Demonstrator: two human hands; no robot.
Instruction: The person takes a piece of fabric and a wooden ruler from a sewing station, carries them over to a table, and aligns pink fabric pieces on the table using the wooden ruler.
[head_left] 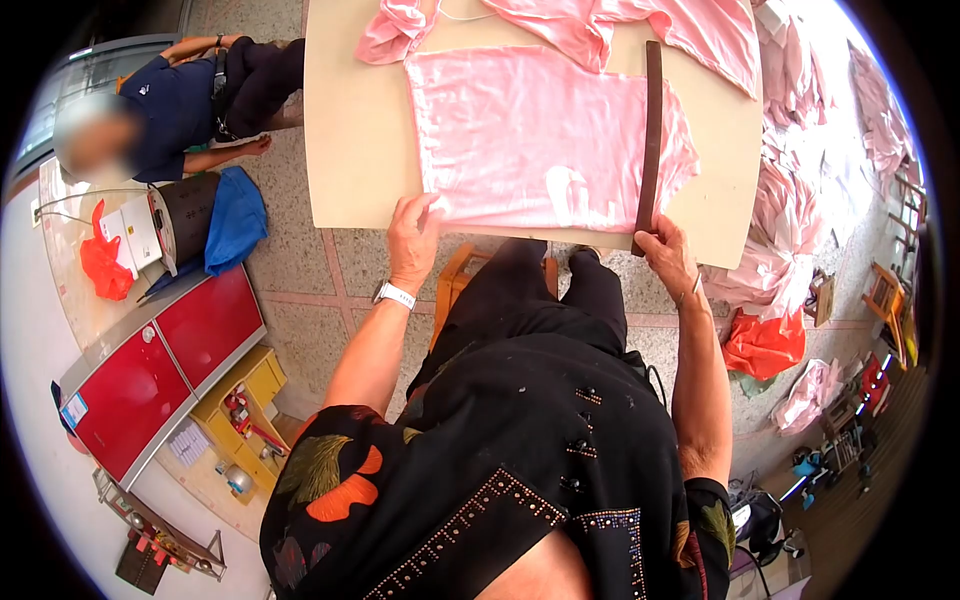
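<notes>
Squarely before the person, a pale desk carries a flat piece of pink cloth, laid out near the desk's near edge. White patches show on the cloth toward its near right part. A dark brown strip lies across the cloth's right portion, slightly tilted, its near end at the desk's edge and a tapering bit of cloth reaching out beyond it to the right. The right hand grasps that near end between its thumb and fingers. The left hand, with a white watch on its wrist, is at the cloth's near left corner, fingers bent; whether they pinch the fabric, I cannot tell. More pink fabric lies rumpled along the far side of the desk. Off to the right, a heap of pink garments stands beside the desk, with a red bag just below it. Well to the left, another person in a dark top is near a blue cover.
</notes>
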